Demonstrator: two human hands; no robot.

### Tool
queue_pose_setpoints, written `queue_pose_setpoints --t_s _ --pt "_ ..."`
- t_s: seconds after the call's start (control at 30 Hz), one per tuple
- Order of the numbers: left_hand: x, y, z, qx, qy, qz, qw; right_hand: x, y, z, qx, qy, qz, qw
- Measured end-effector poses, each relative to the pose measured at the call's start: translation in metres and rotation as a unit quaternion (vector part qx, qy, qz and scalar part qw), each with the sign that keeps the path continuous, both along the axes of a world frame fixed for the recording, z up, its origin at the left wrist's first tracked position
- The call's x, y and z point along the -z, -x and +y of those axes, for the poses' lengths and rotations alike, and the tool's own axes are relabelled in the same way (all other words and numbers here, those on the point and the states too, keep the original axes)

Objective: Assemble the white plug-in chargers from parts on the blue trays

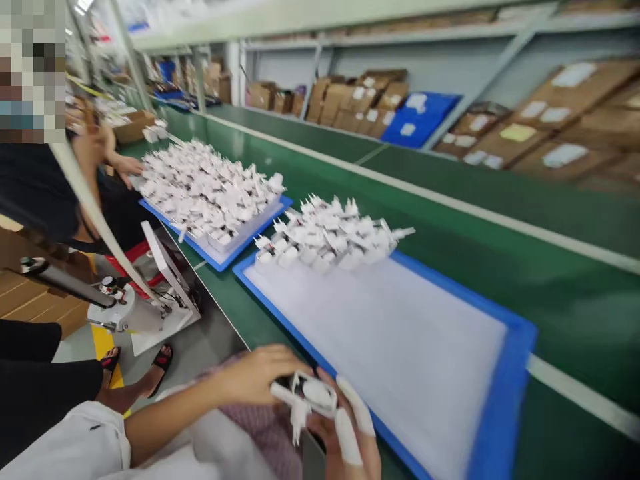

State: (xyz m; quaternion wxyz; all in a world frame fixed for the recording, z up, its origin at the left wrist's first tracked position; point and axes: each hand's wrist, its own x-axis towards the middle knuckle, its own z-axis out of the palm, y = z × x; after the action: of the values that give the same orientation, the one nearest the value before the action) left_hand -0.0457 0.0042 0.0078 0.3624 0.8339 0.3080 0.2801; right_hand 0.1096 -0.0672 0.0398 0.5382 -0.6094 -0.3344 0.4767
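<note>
Adapter (304, 398) pinched between both hands over the blue tray's (505, 400) near edge, left hand (255, 377) on top, right hand (325, 433) beneath; capped fingers (347, 437) slipping could drop it.

Green conveyor bench (575, 313) carrying blue-framed trays (505, 407), white plastic parts (330, 230) atop

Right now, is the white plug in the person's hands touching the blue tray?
Cannot tell: in the head view, the right hand covers the space between the white plug and the blue tray.
</note>
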Motion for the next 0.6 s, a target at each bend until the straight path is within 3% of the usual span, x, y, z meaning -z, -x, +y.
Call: queue_pose_setpoints --t_s 0.1,0.2,0.3,0.4,0.47,0.6 --pt "-0.004 0.004 0.005 -0.014 -0.021 -0.010 1.000 0.001 -0.026 -0.009 0.149 -0.043 0.061 0.986" --pt "-0.005 0.007 0.009 -0.014 -0.026 -0.023 0.999 -0.005 -0.049 -0.028 0.255 -0.085 -0.017 0.963" --pt "-0.008 0.008 0.009 -0.015 -0.004 -0.018 1.000 -0.008 -0.048 -0.044 0.203 -0.075 -0.193 0.957" --pt "-0.012 0.009 0.007 -0.024 0.026 0.004 0.999 -0.001 -0.021 -0.044 0.071 -0.095 -0.389 0.913" --pt "-0.012 0.008 0.003 -0.026 0.027 0.014 0.999 0.006 0.004 -0.037 0.039 -0.123 -0.436 0.891" --pt "-0.005 0.001 -0.014 -0.037 -0.004 0.009 0.999 0.015 0.035 -0.025 0.042 -0.110 -0.419 0.900"
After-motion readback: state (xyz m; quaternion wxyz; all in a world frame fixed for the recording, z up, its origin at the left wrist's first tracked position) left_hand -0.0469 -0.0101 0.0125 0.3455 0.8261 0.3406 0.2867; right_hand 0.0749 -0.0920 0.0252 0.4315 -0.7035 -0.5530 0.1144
